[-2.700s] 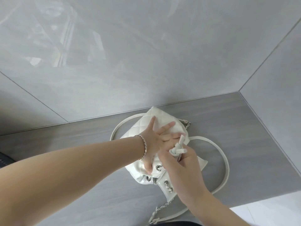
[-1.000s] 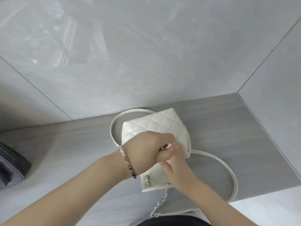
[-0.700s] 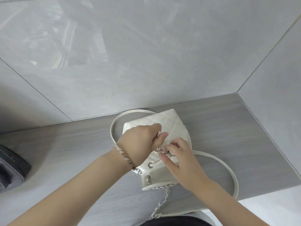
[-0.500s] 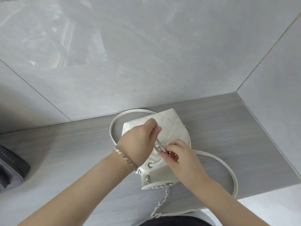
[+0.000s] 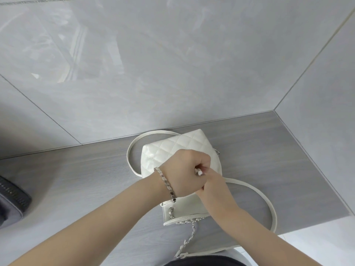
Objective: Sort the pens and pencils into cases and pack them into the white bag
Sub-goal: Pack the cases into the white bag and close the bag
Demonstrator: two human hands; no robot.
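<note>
Chain (image 5: 189, 235): silver links hang from the near edge of the white bag (image 5: 172, 148) toward the viewer, joining a white strap end.
Right hand (image 5: 213, 186): over the near-right part of the white bag, touching the left hand; its grip is hidden behind that hand, so I cannot tell whether it holds anything.
Left hand (image 5: 184, 173): curled into a tight fist above the middle of the white bag, its grip closed on a small pale cord end (image 5: 197, 172) that peeks out between the fingers; a silver bracelet (image 5: 165, 182) crosses the wrist.
White bag: quilted, lying on the grey bench (image 5: 76, 179), its far corner close to the wall.
Strap (image 5: 255, 194): a white loop curves out on the bench right of the white bag, another behind it.
Dark object (image 5: 11, 198): far left of the white bag, at the frame's edge.
Wall (image 5: 172, 64): glossy grey tiles behind the white bag.
</note>
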